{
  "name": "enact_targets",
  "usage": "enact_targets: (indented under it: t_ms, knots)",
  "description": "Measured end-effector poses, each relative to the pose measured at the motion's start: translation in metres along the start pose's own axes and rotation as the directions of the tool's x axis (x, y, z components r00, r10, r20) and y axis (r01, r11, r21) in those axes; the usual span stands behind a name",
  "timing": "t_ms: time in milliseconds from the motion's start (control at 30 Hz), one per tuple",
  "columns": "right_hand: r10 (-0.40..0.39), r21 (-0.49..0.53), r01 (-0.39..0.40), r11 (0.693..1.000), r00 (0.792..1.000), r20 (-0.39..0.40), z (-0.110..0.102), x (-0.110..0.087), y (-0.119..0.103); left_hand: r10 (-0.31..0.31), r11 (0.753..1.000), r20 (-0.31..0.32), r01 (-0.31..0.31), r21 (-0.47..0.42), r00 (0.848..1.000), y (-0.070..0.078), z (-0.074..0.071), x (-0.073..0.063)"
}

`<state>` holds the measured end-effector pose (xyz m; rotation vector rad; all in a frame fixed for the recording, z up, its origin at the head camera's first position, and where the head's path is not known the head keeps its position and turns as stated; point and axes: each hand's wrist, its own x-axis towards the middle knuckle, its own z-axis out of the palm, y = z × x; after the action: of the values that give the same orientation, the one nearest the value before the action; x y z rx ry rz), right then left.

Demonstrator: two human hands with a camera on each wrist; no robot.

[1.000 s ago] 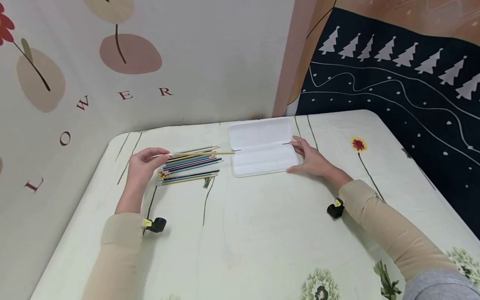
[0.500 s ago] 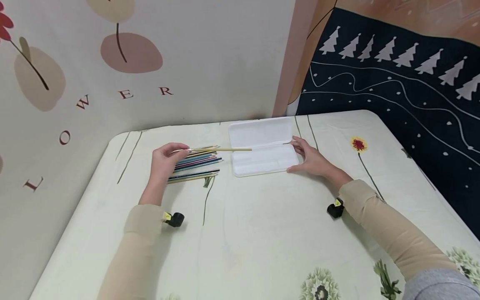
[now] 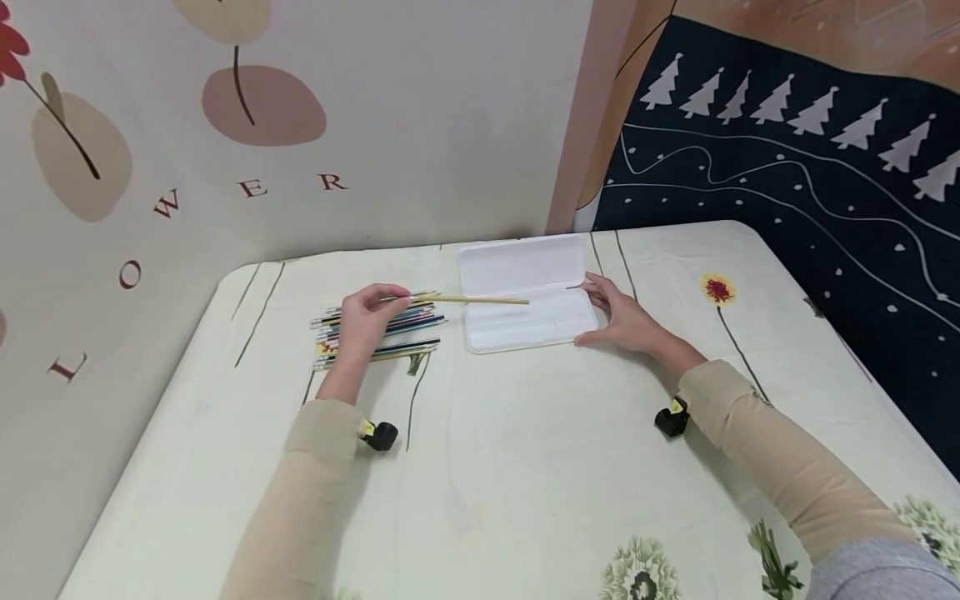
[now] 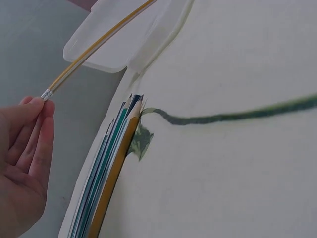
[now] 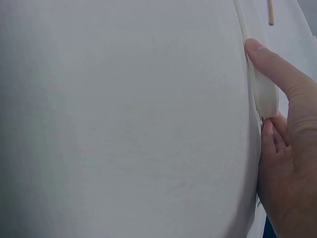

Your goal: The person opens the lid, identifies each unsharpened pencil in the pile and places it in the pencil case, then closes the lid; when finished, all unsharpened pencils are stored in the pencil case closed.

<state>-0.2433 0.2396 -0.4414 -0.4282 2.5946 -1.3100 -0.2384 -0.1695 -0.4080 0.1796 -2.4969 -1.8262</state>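
My left hand (image 3: 365, 323) pinches a yellow pencil (image 3: 480, 300) near its metal-banded end, between thumb and fingertips. The pencil points right, its far part over the open white plastic pencil case (image 3: 528, 333). In the left wrist view, the metal band (image 4: 47, 94) shows at the fingertips. At the case's right end, my right hand (image 3: 622, 321) holds it, thumb at the front corner and fingers at the back. The right wrist view shows the thumb (image 5: 267, 59) along the case wall (image 5: 268, 96). Beneath and beside the left hand lies a bunch of pencils (image 3: 412, 324), partly hidden.
A pale flower-print cloth (image 3: 510, 467) covers the table. The case lid (image 3: 521, 265) lies folded back toward the wall (image 3: 420, 125). A dark cloth with white trees (image 3: 750, 167) hangs at the right.
The left hand has moved right with the yellow pencil, passing above the bunch, so the pencil now reaches over the case. My right hand and the case have stayed put.
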Motion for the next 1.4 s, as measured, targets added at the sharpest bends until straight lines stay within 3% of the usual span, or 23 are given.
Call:
enact_targets:
  t_ms: [600, 800, 1033, 1233, 1400]
  knots:
    - [-0.009, -0.004, 0.009, 1.0, 1.0, -0.002, 0.0, -0.002, -0.004, 0.063, 0.998, 0.075, -0.061, -0.027, 0.995, 0.0, 0.04, -0.003]
    - [-0.013, -0.008, 0.013, 1.0, 1.0, 0.0, 0.0, -0.002, -0.004, 0.084, 0.993, 0.106, -0.092, 0.071, 0.991, 0.001, 0.055, -0.005]
    - [-0.013, 0.005, 0.013, 1.0, 1.0, 0.001, 0.0, -0.002, -0.004, 0.166, 0.96, 0.164, -0.197, 0.2, 0.972, 0.006, 0.074, -0.004]
    - [-0.013, 0.009, 0.013, 1.0, 1.0, 0.0, 0.0, -0.003, -0.005, 0.168, 0.951, 0.187, -0.209, 0.229, 0.968, 0.008, 0.083, -0.002]
    - [-0.003, -0.003, 0.003, 1.0, 1.0, 0.002, 0.0, -0.002, -0.004, 0.161, 0.951, 0.201, -0.206, 0.232, 0.966, 0.008, 0.083, -0.002]
